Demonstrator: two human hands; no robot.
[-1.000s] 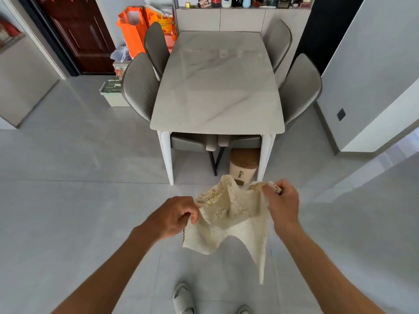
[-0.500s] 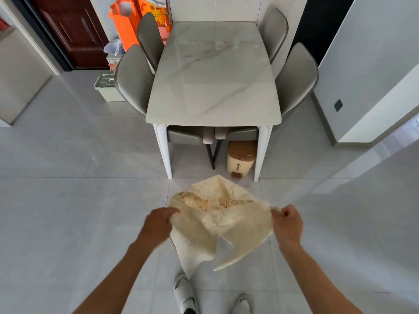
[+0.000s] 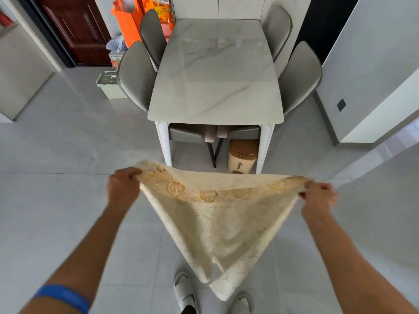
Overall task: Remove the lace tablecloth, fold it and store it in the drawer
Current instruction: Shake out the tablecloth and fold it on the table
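At the bottom edge, two grey slippers point(image 3: 184, 291) stand on the pale tiled floor point(image 3: 56, 200), and a blue band point(image 3: 63, 296) circles the left forearm near the lower left corner. Both arms reach forward and apart.

Between them hangs the lace tablecloth point(image 3: 217, 225), cream with golden flower patterns along its upper edge. It is off the table and held in the air, doubled over so that it droops into a rough triangle, its lowest tip hanging just above the slippers (whether it touches them cannot be told from this angle).

The left hand point(image 3: 123, 189) has its fingers curled tightly over the cloth's left corner, pinching the fabric. The right hand point(image 3: 318, 198) is closed the same way on the right corner. The top edge runs between the two hands with a slight sag in the middle.

Beyond the cloth stands the table point(image 3: 215, 71), its marbled top bare, on white legs. Under its near end sits a small beige bin point(image 3: 242, 158) with a brown lid, beside chair seats pushed in. Four grey chairs point(image 3: 136, 75) flank the table, two on each side.

Farther back on the left are an orange bag point(image 3: 128, 21) and a dark red door point(image 3: 77, 28).
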